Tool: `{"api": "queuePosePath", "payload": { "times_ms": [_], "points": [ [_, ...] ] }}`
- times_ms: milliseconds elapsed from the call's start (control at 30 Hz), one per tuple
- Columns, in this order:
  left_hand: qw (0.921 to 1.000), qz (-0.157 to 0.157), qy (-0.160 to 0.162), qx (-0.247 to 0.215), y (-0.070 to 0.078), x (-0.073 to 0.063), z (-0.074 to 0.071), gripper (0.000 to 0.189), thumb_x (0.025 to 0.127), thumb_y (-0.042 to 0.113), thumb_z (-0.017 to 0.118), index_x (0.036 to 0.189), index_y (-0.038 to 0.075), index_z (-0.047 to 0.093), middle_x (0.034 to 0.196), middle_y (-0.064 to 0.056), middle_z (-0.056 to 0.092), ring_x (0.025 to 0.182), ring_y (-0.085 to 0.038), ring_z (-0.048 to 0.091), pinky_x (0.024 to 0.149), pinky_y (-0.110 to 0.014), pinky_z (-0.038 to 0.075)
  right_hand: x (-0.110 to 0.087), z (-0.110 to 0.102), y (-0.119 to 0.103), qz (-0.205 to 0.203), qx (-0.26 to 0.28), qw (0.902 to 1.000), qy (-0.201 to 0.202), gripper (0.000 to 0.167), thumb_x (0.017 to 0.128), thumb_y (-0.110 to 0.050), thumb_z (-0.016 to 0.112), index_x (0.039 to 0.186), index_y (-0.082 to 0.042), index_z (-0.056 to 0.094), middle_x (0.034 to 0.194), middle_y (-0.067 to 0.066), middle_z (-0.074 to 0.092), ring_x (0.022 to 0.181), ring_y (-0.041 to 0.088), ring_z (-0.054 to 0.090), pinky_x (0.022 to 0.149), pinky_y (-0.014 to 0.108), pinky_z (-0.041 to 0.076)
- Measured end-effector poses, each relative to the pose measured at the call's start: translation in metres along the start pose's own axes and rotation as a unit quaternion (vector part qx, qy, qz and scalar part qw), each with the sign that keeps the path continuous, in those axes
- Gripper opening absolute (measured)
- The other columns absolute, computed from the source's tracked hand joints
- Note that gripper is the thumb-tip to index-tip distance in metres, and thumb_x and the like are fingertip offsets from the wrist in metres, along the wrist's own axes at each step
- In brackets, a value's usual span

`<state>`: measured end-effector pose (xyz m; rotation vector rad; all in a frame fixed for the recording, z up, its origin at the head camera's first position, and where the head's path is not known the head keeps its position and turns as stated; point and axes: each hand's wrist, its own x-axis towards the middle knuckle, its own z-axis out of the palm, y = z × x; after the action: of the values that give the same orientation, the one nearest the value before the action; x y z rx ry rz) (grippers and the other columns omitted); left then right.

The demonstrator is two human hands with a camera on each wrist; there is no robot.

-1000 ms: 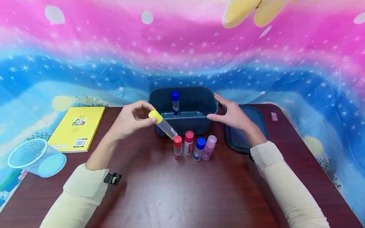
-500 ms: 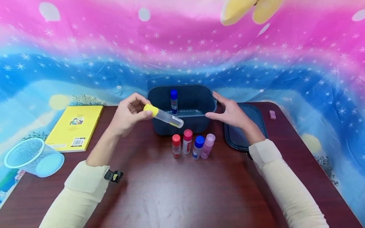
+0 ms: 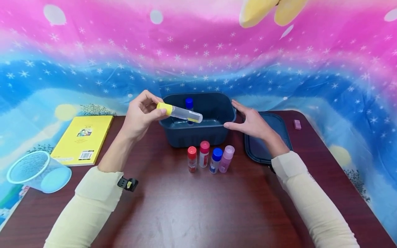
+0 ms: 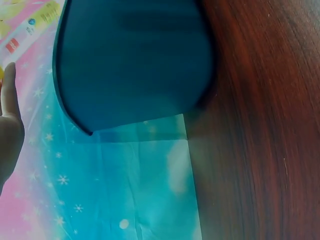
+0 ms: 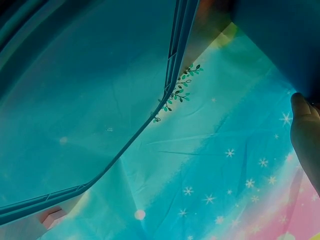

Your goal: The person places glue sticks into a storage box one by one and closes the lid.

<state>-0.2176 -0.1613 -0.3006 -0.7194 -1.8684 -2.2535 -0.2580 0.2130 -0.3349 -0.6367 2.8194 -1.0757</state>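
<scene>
My left hand [image 3: 139, 113] pinches a clear glue stick [image 3: 186, 114] by its yellow cap. The stick lies nearly level over the opening of a dark blue-grey plastic bin [image 3: 196, 136], its bottom end pointing right. Inside the bin stands a blue-capped glue stick [image 3: 189, 102], partly covered by the held one. My right hand [image 3: 254, 123] rests at the bin's right end, thumb on the front rim and fingers straight along the side. In front of the bin stand a red-capped glue stick [image 3: 192, 160], a darker red-capped one [image 3: 204, 155], a blue-capped one [image 3: 215, 161] and a pink one [image 3: 227, 159].
A dark lid [image 3: 263, 144] lies right of the bin, partly under my right forearm, with a pink eraser-like block [image 3: 297, 124] beyond it. On the left are a yellow book [image 3: 83, 139] and a light-blue mesh cup [image 3: 40, 172] on its side. A patterned cloth [image 3: 198, 51] hangs behind.
My left hand has raised the yellow-capped glue stick from beside the front row to over the bin, turning it from steeply slanted to nearly level. The right hand stays at the bin.
</scene>
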Motion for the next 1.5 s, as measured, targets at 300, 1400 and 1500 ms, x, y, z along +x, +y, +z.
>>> {"api": "queuePosePath", "payload": {
  "times_ms": [300, 1400, 1500],
  "points": [
    [0.9802, -0.062, 0.043, 0.183, -0.012, 0.019, 0.004, 0.024, 0.088, 0.011, 0.079, 0.106, 0.004, 0.065, 0.117, -0.010, 0.059, 0.109, -0.026, 0.063, 0.084, -0.030, 0.058, -0.002, -0.003, 0.000, 0.004, 0.000, 1.0000, -0.003, 0.094, 0.090, -0.051, 0.073, 0.162, -0.016, 0.024, 0.168, 0.000, 0.020, 0.153, 0.029, 0.019, 0.117, 0.063, 0.023],
    [0.9158, -0.195, -0.024, 0.350, -0.039, 0.066, 0.035, 0.028, 0.090, 0.020, 0.080, 0.111, 0.005, 0.070, 0.106, -0.010, 0.070, 0.097, -0.023, 0.065, 0.086, -0.039, 0.056, 0.001, 0.000, 0.002, 0.002, 0.009, 1.0000, -0.002, 0.094, 0.091, -0.049, 0.073, 0.163, -0.016, 0.023, 0.168, -0.001, 0.020, 0.153, 0.030, 0.021, 0.117, 0.061, 0.026],
    [0.9096, -0.210, -0.031, 0.357, -0.039, 0.068, 0.036, 0.027, 0.090, 0.020, 0.080, 0.111, 0.004, 0.071, 0.106, -0.010, 0.069, 0.099, -0.024, 0.063, 0.086, -0.039, 0.055, 0.001, 0.000, 0.001, 0.003, 0.010, 0.9999, -0.003, 0.094, 0.091, -0.049, 0.073, 0.163, -0.016, 0.023, 0.168, 0.000, 0.020, 0.153, 0.030, 0.021, 0.117, 0.061, 0.026]
  ]
}}
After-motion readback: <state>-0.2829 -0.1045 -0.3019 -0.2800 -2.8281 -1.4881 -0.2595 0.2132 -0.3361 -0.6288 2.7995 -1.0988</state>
